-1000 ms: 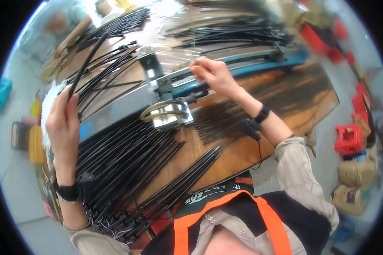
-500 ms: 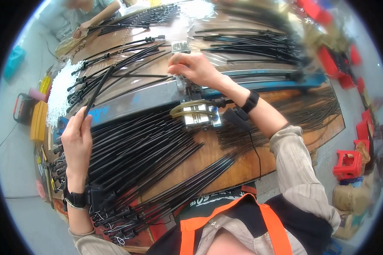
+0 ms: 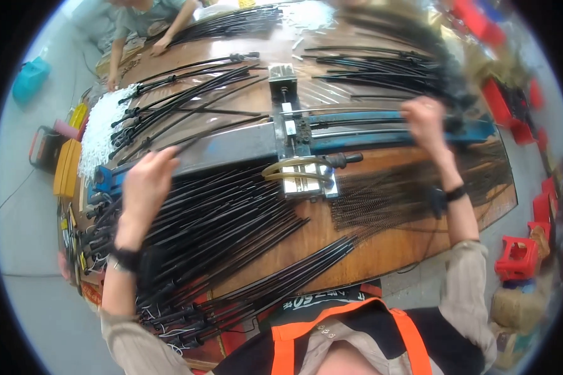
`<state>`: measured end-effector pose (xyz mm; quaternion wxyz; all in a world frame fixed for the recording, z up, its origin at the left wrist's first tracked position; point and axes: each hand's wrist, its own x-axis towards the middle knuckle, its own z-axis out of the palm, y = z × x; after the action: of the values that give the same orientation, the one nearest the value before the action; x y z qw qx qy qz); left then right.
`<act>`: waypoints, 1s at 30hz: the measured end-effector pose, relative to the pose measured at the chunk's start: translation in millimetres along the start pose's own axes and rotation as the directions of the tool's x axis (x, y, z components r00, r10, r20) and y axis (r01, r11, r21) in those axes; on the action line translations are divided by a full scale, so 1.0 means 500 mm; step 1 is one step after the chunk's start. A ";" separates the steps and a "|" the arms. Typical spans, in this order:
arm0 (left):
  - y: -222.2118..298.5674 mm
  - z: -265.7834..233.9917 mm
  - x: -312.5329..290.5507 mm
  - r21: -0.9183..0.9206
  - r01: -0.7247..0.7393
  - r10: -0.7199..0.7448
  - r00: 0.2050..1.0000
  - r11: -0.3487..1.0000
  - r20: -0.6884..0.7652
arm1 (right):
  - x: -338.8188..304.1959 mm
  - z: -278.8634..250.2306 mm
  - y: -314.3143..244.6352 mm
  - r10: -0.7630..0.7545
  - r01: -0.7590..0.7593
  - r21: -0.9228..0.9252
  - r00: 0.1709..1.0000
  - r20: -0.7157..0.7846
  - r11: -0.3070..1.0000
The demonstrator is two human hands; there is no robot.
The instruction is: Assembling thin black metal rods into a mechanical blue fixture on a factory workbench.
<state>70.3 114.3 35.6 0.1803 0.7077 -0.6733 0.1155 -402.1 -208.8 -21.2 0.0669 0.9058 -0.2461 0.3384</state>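
Note:
My left hand (image 3: 147,187) is closed on one end of a black cable tube (image 3: 222,132). The tube runs over the grey rail (image 3: 234,145) toward the metal clamp fixture (image 3: 289,128) in the middle. Out to the right, my right hand (image 3: 425,122) is closed and smeared by motion. A thin silvery rod (image 3: 356,110) stretches from the fixture to its fingers, above the blue rail (image 3: 369,119). The fixture's near end carries a metal block (image 3: 300,178) with a looped yellowish hose (image 3: 291,164).
Many black tubes (image 3: 213,219) lie below the grey rail. Thin coiled springs (image 3: 381,203) cover the wood at right. More black tubes (image 3: 381,69) and white pieces (image 3: 100,137) lie farther off. Another person's hand (image 3: 161,45) is at the far left. Red stools (image 3: 516,257) stand at right.
My right hand has swung from the fixture far to the right, with the silvery rod now reaching to it. My left hand moved slightly right, and its tube now lies along the grey rail.

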 end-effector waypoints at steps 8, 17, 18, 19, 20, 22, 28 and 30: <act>0.133 0.191 0.169 -0.196 -0.217 0.226 0.974 0.956 0.028 | -0.108 -0.049 0.097 0.164 -0.163 -0.117 0.986 0.001 0.980; 0.150 0.196 0.165 -0.282 -0.053 0.081 0.993 0.958 0.091 | -0.111 -0.008 0.093 0.219 -0.223 -0.098 0.974 -0.049 0.970; 0.148 0.195 0.160 -0.315 -0.063 0.082 0.996 0.947 0.046 | -0.114 -0.006 0.094 0.223 -0.227 -0.097 0.973 -0.051 0.969; 0.148 0.195 0.159 -0.350 -0.078 0.083 0.997 0.933 0.000 | -0.115 -0.007 0.096 0.227 -0.232 -0.099 0.972 -0.053 0.968; 0.147 0.194 0.158 -0.384 -0.095 0.083 0.995 0.918 -0.048 | -0.113 -0.008 0.095 0.226 -0.230 -0.103 0.973 -0.056 0.968; 0.146 0.193 0.156 -0.378 -0.098 0.083 0.995 0.921 -0.058 | -0.109 -0.010 0.089 0.227 -0.232 -0.095 0.972 -0.057 0.968; 0.149 0.194 0.156 -0.242 -0.104 0.111 0.994 0.965 0.017 | -0.114 -0.022 0.075 0.296 -0.296 -0.100 0.955 -0.015 0.950; 0.147 0.193 0.160 -0.222 -0.099 0.117 0.991 0.970 0.067 | -0.104 -0.022 0.037 0.193 -0.192 -0.074 0.981 0.016 0.979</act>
<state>-4.9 -0.6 -12.3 0.2232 0.6499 -0.7262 0.0221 -451.4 -200.9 -47.3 0.0636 0.8785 -0.3453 0.3240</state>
